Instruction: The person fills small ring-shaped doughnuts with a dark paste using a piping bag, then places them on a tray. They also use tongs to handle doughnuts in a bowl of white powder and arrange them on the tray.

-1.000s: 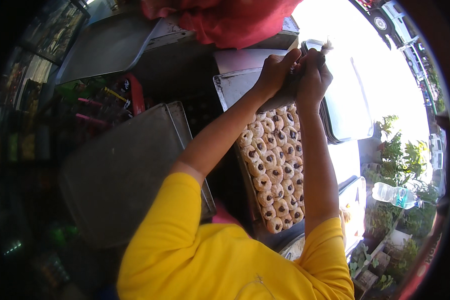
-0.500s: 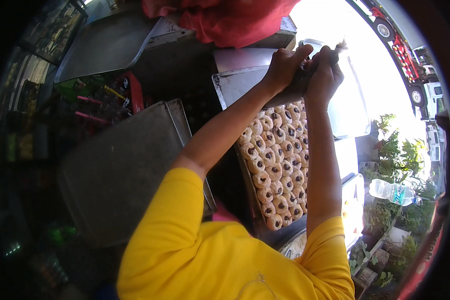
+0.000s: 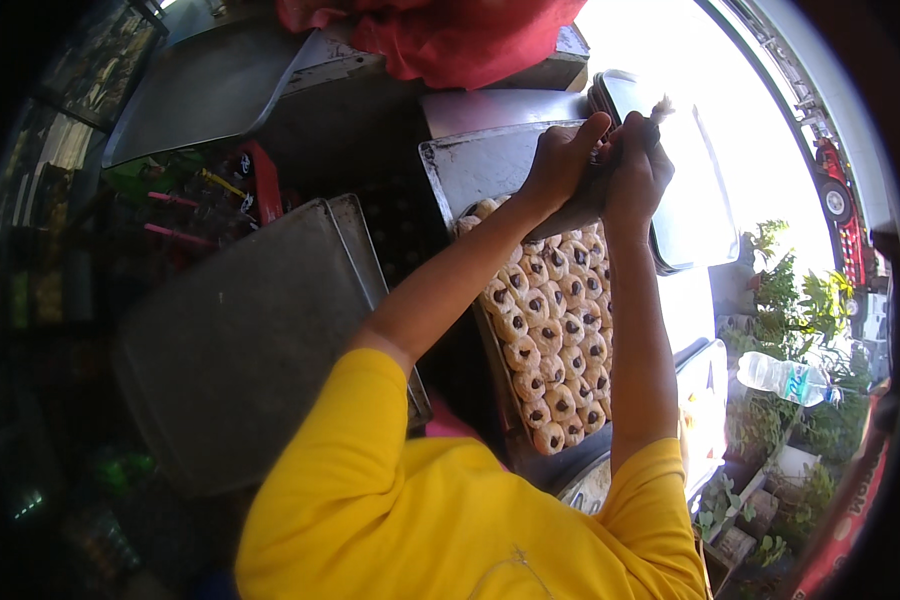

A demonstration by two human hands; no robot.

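Both my hands grip a dark bag [image 3: 595,190] with a pale twisted end, held over the upper part of a metal tray [image 3: 460,165]. My left hand [image 3: 562,160] is closed on its left side, and my right hand [image 3: 635,175] is closed round it just to the right. Beneath them the tray holds rows of round, pale pastries [image 3: 545,335], packed against one another, many with a dark blob in the middle. My hands and the bag hide some of the top rows.
Empty dark trays [image 3: 245,350] lie left, below a red crate [image 3: 267,185]; another tray [image 3: 200,90] is upper left. Pink-red cloth [image 3: 440,40] drapes over a ledge. Stacked trays [image 3: 695,190] stand right, near a plastic bottle [image 3: 780,378], plants [image 3: 790,280] and outside vehicles [image 3: 838,200].
My hands, with the bag, moved slightly up and right half a second ago and have since come down and a little left. More of the pastries at the upper left now shows.
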